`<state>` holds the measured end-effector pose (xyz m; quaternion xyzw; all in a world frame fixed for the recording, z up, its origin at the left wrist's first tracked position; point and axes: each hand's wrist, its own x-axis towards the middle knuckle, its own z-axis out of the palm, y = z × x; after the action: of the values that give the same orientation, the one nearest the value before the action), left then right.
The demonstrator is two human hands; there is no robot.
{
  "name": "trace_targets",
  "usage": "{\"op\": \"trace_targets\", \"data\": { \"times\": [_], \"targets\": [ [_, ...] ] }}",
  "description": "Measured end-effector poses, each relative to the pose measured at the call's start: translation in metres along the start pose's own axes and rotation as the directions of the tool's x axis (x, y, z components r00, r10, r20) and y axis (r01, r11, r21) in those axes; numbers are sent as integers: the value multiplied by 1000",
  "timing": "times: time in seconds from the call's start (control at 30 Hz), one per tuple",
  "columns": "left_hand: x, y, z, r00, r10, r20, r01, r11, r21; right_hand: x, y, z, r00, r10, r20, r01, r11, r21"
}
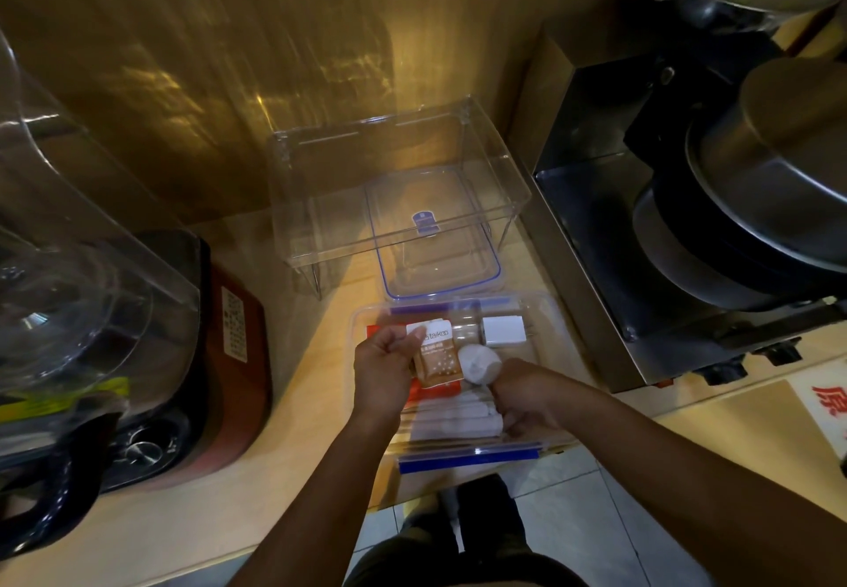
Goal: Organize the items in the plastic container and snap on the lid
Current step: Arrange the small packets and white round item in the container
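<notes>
A clear plastic container (pixel 547 318) with blue clips sits at the counter's front edge. Inside lie a white charger block (pixel 503 329), a round white lump (pixel 479 362), white paper-wrapped sticks (pixel 451 417) and red packets (pixel 433 390). My left hand (pixel 382 368) holds a brown-and-white sugar sachet (pixel 435 355) over the container's left half. My right hand (pixel 527 396) is curled inside the right half, fingers on the sticks; whether it grips them is hidden. The clear lid (pixel 440 261) with a blue seal lies flat just behind the container.
A clear acrylic riser shelf (pixel 389 183) stands over the lid's far part. A steel machine (pixel 687 201) crowds the right side. A blender jar and dark red base (pixel 229 334) stand at left. Tiled floor shows below the counter edge.
</notes>
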<state>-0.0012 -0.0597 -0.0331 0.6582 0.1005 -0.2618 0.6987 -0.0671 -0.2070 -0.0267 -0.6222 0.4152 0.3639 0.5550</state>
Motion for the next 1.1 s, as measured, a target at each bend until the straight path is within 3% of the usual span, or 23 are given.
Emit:
{"op": "trace_targets", "data": {
  "times": [0.2,0.3,0.33,0.43,0.57,0.67,0.77,0.87,0.97,1.1],
  "targets": [
    [1,0,2,999,7,47,-6,1000,-14,-2,-1,-5,992,-114,-48,103,978,-180],
    [1,2,3,997,0,78,-2,999,32,-3,1,-13,935,-336,-114,285,903,-322],
    [0,2,5,996,0,89,-6,998,63,-3,0,-16,894,-417,-164,352,879,-320],
    [-3,3,12,992,-14,129,3,996,87,-7,-4,-26,810,-524,-263,526,848,-68],
    [-7,-2,24,977,-62,204,43,995,93,-12,-7,-38,781,-609,-142,607,792,-58],
    [-10,-15,41,966,-101,240,74,990,121,-13,-5,-46,769,-634,-74,609,763,-216],
    [-10,-30,59,966,-109,235,54,972,227,-12,-2,-56,785,-619,-27,509,670,-540],
    [-10,-38,71,960,-40,277,-85,901,426,-13,2,-57,782,-624,17,366,435,-823],
    [-12,-43,78,947,26,319,-205,814,543,-14,5,-49,753,-655,71,233,163,-959],
    [-11,-42,85,949,26,314,-216,781,586,-7,8,-44,752,-652,97,147,23,-989]
  ]
}}
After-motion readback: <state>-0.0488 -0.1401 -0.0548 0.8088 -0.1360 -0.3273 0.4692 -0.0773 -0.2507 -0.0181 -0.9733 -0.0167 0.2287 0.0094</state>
